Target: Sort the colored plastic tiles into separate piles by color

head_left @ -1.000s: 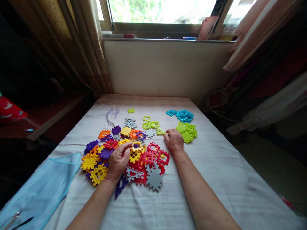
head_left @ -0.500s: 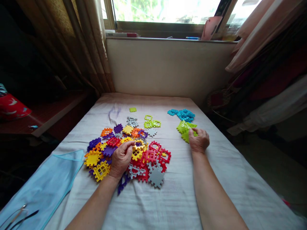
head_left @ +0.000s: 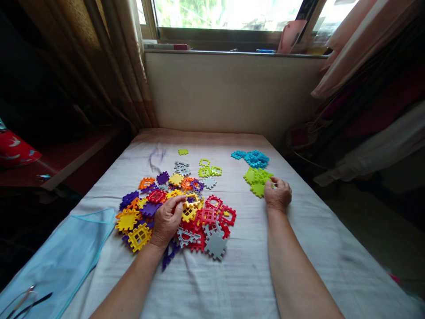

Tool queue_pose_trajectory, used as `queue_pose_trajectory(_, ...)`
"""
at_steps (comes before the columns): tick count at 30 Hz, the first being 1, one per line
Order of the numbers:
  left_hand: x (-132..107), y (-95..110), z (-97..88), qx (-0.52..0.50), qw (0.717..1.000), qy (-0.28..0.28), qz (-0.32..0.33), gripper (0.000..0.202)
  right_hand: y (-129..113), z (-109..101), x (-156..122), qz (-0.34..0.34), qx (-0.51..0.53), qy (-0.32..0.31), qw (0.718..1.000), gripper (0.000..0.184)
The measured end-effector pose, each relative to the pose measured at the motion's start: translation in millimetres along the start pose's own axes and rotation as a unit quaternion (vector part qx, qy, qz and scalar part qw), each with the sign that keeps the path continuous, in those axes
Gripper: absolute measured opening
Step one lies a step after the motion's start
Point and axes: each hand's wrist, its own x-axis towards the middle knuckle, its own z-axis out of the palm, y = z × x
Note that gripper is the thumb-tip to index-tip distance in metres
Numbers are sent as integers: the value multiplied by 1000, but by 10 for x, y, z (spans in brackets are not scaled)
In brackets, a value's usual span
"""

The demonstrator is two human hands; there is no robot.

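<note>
Fingers pinched, my left hand (head_left: 168,220) is over a mixed heap of plastic interlocking tiles with notched edges. At its fingertips is a yellow frame tile (head_left: 193,199), seemingly pinched there. Around it lie a yellow window tile (head_left: 140,237), purple tiles (head_left: 151,209), red tiles (head_left: 208,215) and a solid grey tile (head_left: 216,246). My right hand (head_left: 278,195) has its fingers curled at the right edge of a lime green tile pile (head_left: 257,180). Whether anything is between those fingers is hidden.
Blue tiles (head_left: 256,158) lie behind the green pile. Smaller lime tiles (head_left: 210,171) and a lone lime tile (head_left: 183,151) are farther back. On the left are a light blue cloth bag (head_left: 66,257) and glasses (head_left: 29,303). A wall and window sill (head_left: 232,52) bound the far side.
My right hand has shifted slightly right, uncovering more of the green tile pile. My left hand stays in place over the heap. The view has moved slightly.
</note>
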Motion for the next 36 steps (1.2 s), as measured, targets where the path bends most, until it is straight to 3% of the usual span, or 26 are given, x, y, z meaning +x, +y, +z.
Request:
queue_pose_trajectory(3, 4, 11, 0, 1, 1000, -1, -5, 24, -153, -52, -38, -49, -2, 9, 999, 30)
queue_pose_trajectory(5, 6, 16, 0, 1, 1000, -3, -7, 24, -326, -87, -108, -104, 9, -18, 994, 28)
queue_pose_trajectory(11, 5, 12, 1, -9, 1000, -5, -11, 24, -898, -26, -400, -222, 64, -192, 954, 30)
queue_pose_trajectory(16, 5, 11, 3, -7, 1000, -4, -12, 24, -1169, 208, -464, -220, 38, -287, 932, 39)
queue_pose_trajectory(21, 5, 15, 10, -14, 1000, -1, -16, 24, -1275, 354, -433, -195, -35, -334, 921, 40)
queue_pose_trajectory(26, 7, 10, 15, -14, 1000, -4, -21, 24, -1225, 347, -488, -186, -1, -312, 932, 26)
queue_pose_trajectory(30, 8, 12, 11, -15, 1000, -7, -24, 24, -1132, 245, -521, -179, 31, -239, 954, 23)
queue_pose_trajectory(36, 14, 26, 0, -16, 1000, -10, -25, 25, -888, 61, -359, -178, -23, -140, 974, 20)
